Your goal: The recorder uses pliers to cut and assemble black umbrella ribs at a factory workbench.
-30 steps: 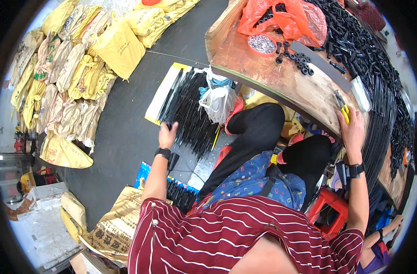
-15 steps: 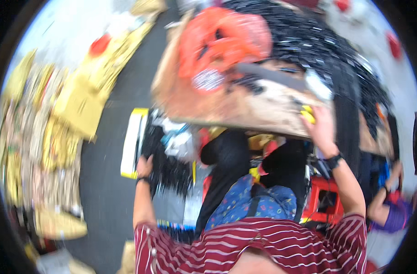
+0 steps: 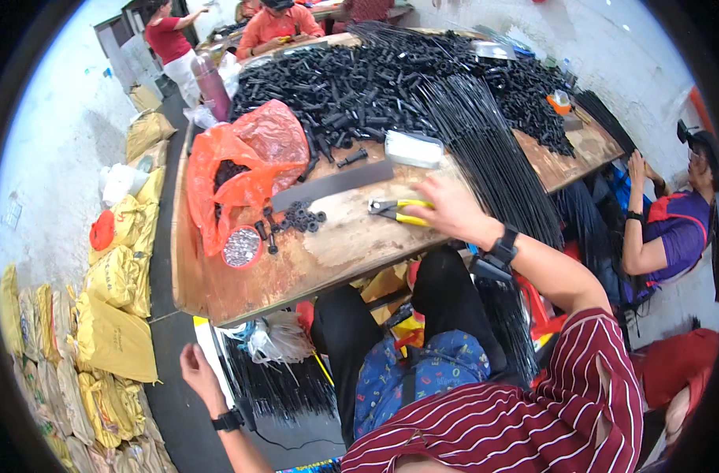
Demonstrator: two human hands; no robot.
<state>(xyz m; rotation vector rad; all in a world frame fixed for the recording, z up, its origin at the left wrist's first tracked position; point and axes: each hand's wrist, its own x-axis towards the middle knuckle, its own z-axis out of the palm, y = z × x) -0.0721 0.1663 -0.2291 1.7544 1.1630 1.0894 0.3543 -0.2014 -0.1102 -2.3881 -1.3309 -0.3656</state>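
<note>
Clearly yellow-handled, grey-headed pliers [image 3: 388,208]; right hand [image 3: 458,211] grip pinching them, left hand [image 3: 202,377] grip loosely spread.

The right hand [image 3: 458,211] covers the rear of yellow-handled pliers [image 3: 399,210] on a wooden counter [image 3: 339,252], hiding how it meets them. Folds of a red plastic bag [image 3: 269,134] conceal most of its dark contents [image 3: 230,171], while silvery bits [image 3: 241,247] in a round dish are too small to tell apart. Beneath the counter, black rods [image 3: 284,392] vanish partly behind a whitish bag [image 3: 278,340]. The upper edge clips the head of a person [image 3: 170,38] in red.
</note>
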